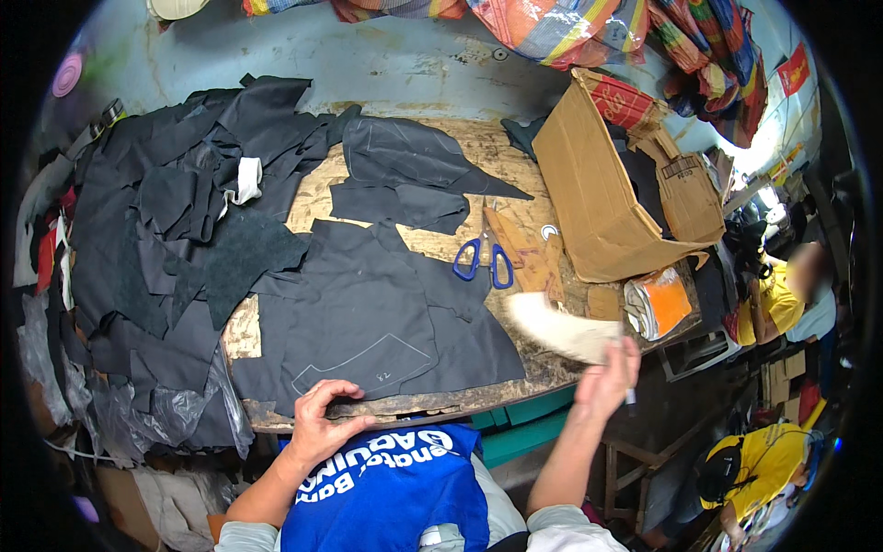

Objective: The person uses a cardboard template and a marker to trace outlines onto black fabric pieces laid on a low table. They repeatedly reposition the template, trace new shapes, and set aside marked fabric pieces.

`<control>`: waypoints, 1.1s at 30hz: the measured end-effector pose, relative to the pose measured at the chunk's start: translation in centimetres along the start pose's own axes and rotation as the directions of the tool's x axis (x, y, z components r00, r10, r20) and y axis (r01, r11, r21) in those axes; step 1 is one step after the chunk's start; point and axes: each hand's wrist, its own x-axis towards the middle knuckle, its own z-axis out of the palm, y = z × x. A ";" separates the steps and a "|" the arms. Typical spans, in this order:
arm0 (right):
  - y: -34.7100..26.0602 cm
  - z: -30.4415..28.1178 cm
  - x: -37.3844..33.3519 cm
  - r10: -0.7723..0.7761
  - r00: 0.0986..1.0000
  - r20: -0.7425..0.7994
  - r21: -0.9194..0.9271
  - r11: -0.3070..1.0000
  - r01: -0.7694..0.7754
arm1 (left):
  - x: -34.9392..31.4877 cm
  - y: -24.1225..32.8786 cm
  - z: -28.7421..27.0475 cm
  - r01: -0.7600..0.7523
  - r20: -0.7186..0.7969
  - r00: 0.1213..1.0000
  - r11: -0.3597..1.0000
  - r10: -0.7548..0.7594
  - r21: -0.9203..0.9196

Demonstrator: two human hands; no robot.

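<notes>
My right hand (606,378) is closed on a cream, curved pattern piece (561,329), lifted over the table's right front edge and smeared by motion. A thin whitish stick (630,396), perhaps a marking pen, also sticks out of this hand. My left hand (326,419) is at the front edge of the table, thumb and fingers apart, with nothing in it. Just beyond it lies a dark leather-like sheet (368,294) with a pale drawn outline (368,363) and some marks. Blue-handled scissors (486,260) lie past the sheet, beside brown pattern pieces (529,253).
A heap of dark material (184,212) covers the left side. Dark cut pieces (405,156) lie at the back. On the right stand an open cardboard box (589,184) and an orange-white folded packet (658,304). Two people in yellow (759,469) are at the far right.
</notes>
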 end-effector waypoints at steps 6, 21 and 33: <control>1.1 -8.2 9.2 -0.255 0.863 -0.437 -0.037 0.963 0.265 | 0.8 -1.7 1.0 -0.218 -0.027 0.972 0.936 0.235 0.277; 5.4 -5.2 8.4 -0.271 0.948 -0.165 -0.962 -0.168 -0.215 | 1.9 -0.8 1.5 -0.196 0.091 0.980 0.800 0.175 0.568; 10.8 2.8 6.1 -0.171 0.844 0.508 -0.853 0.034 0.520 | -0.4 0.5 -0.7 -0.319 0.265 0.937 0.868 0.228 0.381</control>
